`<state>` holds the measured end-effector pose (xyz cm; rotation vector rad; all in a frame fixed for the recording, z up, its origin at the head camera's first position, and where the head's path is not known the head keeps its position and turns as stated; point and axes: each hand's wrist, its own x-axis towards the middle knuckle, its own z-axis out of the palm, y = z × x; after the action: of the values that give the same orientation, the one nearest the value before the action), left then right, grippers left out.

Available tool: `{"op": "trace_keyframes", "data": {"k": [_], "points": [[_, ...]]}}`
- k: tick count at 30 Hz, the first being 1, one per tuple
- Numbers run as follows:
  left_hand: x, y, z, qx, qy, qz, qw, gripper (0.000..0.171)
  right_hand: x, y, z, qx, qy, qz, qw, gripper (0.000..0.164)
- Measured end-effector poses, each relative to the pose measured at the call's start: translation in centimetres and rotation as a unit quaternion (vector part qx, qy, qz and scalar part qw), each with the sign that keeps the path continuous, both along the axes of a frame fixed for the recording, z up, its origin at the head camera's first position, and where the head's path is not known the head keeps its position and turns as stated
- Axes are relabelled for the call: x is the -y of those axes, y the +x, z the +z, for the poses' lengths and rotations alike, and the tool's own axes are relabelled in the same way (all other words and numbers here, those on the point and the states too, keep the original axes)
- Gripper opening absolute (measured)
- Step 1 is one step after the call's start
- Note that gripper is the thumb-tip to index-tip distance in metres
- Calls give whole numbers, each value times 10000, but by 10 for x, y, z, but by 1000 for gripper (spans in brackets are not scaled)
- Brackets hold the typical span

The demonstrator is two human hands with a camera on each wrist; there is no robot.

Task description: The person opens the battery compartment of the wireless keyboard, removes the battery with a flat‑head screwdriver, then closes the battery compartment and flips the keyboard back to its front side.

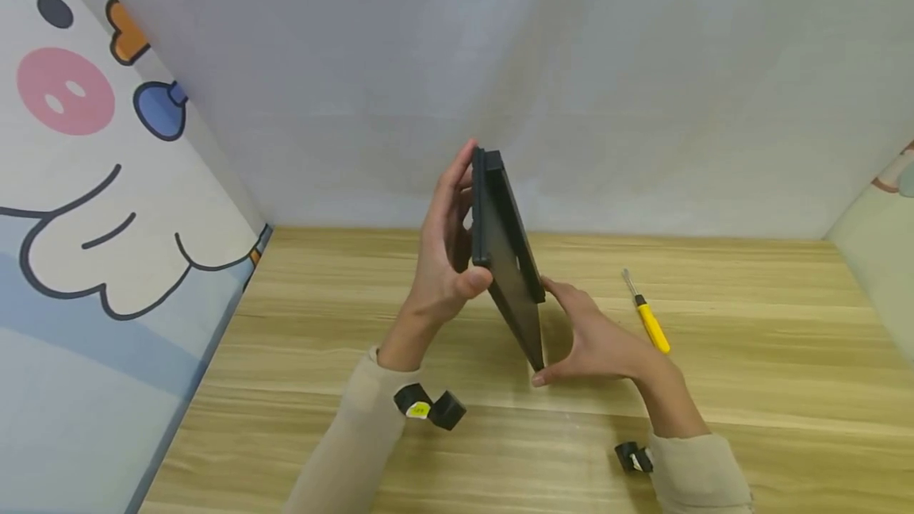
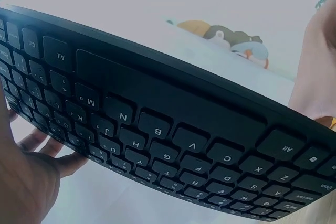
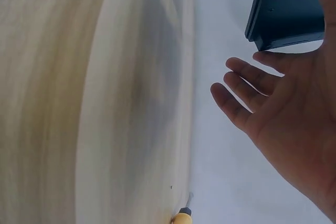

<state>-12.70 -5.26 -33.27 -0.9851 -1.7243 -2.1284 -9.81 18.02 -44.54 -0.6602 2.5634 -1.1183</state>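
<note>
A black computer keyboard (image 1: 510,284) is held up on edge above the table, its plain underside toward the right. Keys with white letters cover the other face of the keyboard (image 2: 173,135) in the left wrist view. My left hand (image 1: 437,264) grips the farther, higher end, thumb on the near edge and fingers reaching to the far edge. At the lower end, my right hand (image 1: 603,339) spans the keyboard between thumb and index finger. The other fingers of the right hand (image 3: 289,108) are spread, off the keyboard, in the right wrist view.
A screwdriver with a yellow handle (image 1: 653,327) lies on the wood-grain table (image 1: 771,387), right of my right hand. Behind the table hangs a pale backdrop (image 1: 643,101). A panel with cartoon drawings (image 1: 93,181) stands along the left side.
</note>
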Motion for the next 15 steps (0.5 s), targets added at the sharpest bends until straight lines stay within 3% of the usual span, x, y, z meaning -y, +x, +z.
{"op": "trace_keyframes", "data": {"k": [15], "points": [[18, -2, -5, -34, -346, -243, 9991, 136, -11, 3, -2, -132, 282, -127, 9994, 131]]}}
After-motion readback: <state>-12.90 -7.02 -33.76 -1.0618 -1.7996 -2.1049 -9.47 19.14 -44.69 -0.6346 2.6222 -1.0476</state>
